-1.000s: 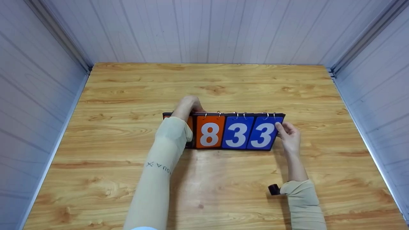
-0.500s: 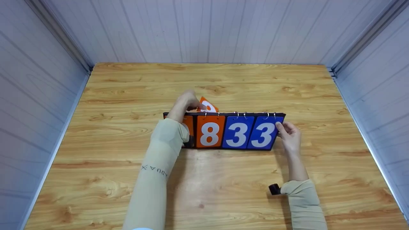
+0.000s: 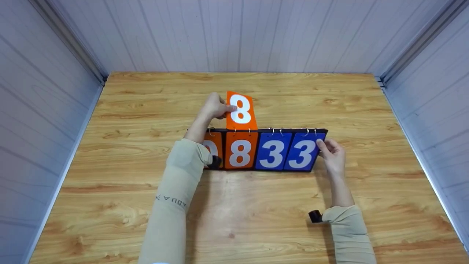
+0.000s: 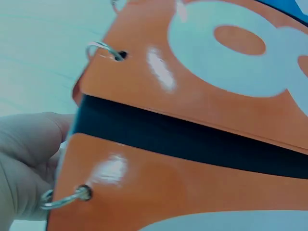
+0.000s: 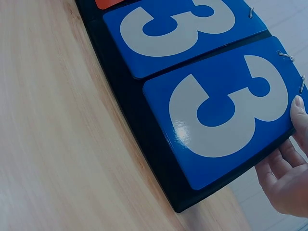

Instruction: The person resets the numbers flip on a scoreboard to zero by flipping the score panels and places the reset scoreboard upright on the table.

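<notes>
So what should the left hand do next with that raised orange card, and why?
Probably tip the raised orange card forward onto the scoreboard face: the left hand pinches it upright on its rings, and the right hand steadies the end.

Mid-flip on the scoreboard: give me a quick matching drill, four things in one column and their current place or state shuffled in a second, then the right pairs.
Things:
1. raised orange card with a white 8
2. left hand
3. right hand
4. rightmost blue card with a white 3

States:
A. lies flat against the black board
B. stands up above the ring line
C. grips the board's right end
D. pinches the raised card's left edge

Pairs: 1-B, 2-D, 3-C, 4-A
</notes>
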